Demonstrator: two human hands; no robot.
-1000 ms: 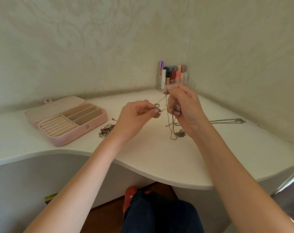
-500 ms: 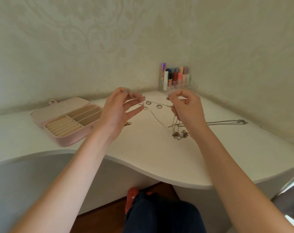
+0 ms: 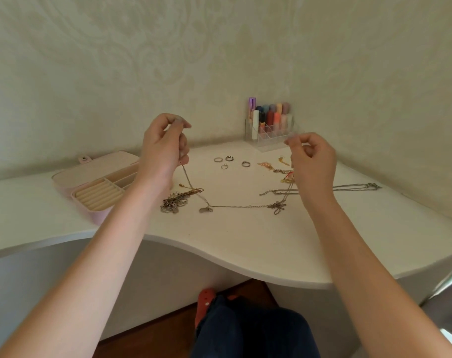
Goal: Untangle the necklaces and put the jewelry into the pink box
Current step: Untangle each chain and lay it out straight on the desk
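Two hands point(image 3: 163, 151) point(image 3: 312, 161) pinch a thin metal chain point(image 3: 235, 206).

I count four rings point(image 3: 230, 162) beyond my fingertips, one pink box point(image 3: 98, 187) left of my left fingers, and one clear holder point(image 3: 270, 133) of tubes (too crowded to count) between both hands.
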